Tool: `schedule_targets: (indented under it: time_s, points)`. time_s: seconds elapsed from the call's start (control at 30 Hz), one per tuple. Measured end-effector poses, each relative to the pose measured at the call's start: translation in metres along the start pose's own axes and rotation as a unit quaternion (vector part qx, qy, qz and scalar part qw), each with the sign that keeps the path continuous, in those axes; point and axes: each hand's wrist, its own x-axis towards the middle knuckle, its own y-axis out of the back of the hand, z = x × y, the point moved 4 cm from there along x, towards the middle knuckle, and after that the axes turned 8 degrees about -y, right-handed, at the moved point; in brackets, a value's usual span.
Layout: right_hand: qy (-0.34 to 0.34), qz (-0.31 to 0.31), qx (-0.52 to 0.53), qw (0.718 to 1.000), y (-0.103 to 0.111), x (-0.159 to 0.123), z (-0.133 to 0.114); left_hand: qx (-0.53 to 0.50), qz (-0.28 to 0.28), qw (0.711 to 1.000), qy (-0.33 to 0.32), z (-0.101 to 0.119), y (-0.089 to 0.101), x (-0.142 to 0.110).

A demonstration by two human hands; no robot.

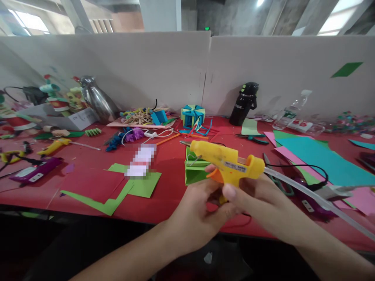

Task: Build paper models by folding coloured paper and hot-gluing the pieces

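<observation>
A yellow hot glue gun [215, 152] with an orange trigger is held above the front of the table, its nozzle pointing left. A long translucent glue stick [307, 189] runs out of its back to the right. My left hand [202, 208] is closed about the handle and trigger from the left. From the right, my right hand [258, 201] also grips the handle, its thumb lying against the gun's side. Some fingers of both hands are hidden behind the handle. Just behind the gun, a folded green paper piece [195, 175] stands on the table, partly covered by it.
Green sheets [146, 185] and a red sheet [96, 183] lie left. A second yellow glue gun [55, 146] and a purple power strip [36, 171] are farther left. Scissors [281, 181] and coloured paper [328, 158] lie right. A black bottle [243, 104] stands by the partition.
</observation>
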Motion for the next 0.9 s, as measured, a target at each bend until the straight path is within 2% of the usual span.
schedule_targets:
  time_s: [0.1, 0.17, 0.23, 0.33, 0.4, 0.47, 0.57, 0.7, 0.8, 0.9]
  points:
    - [-0.015, 0.018, 0.034, 0.999, 0.001, -0.003, 0.001, 0.054, -0.026, 0.998, 0.013, 0.006, -0.003, 0.0]
    - [-0.014, 0.031, 0.057, 0.998, 0.014, -0.003, 0.004, 0.127, -0.054, 0.99, 0.017, 0.015, -0.001, -0.002]
    - [-0.005, 0.071, 0.063, 0.995, 0.033, -0.002, 0.008, 0.206, -0.069, 0.976, -0.011, 0.025, 0.007, -0.004]
    - [0.008, 0.135, 0.048, 0.99, 0.063, 0.0, 0.012, 0.305, -0.021, 0.948, -0.091, 0.037, 0.034, -0.004]
    - [-0.018, 0.134, 0.004, 0.991, 0.075, 0.002, 0.014, 0.367, 0.032, 0.92, -0.134, 0.037, 0.057, -0.001]
    - [-0.064, 0.109, -0.084, 0.988, 0.081, 0.002, 0.017, 0.416, 0.069, 0.89, -0.173, 0.034, 0.077, 0.002]
    - [-0.083, 0.074, -0.192, 0.975, 0.084, 0.002, 0.018, 0.466, 0.051, 0.865, -0.179, 0.024, 0.091, 0.006]
    - [-0.055, 0.038, -0.238, 0.969, 0.077, 0.002, 0.022, 0.506, 0.004, 0.848, -0.159, 0.013, 0.09, 0.006]
    - [-0.051, 0.057, -0.27, 0.96, 0.073, 0.004, 0.023, 0.51, -0.013, 0.846, -0.152, 0.006, 0.086, 0.006]
    - [-0.011, 0.079, -0.288, 0.954, 0.067, 0.005, 0.018, 0.507, -0.014, 0.847, -0.158, 0.0, 0.084, 0.006]
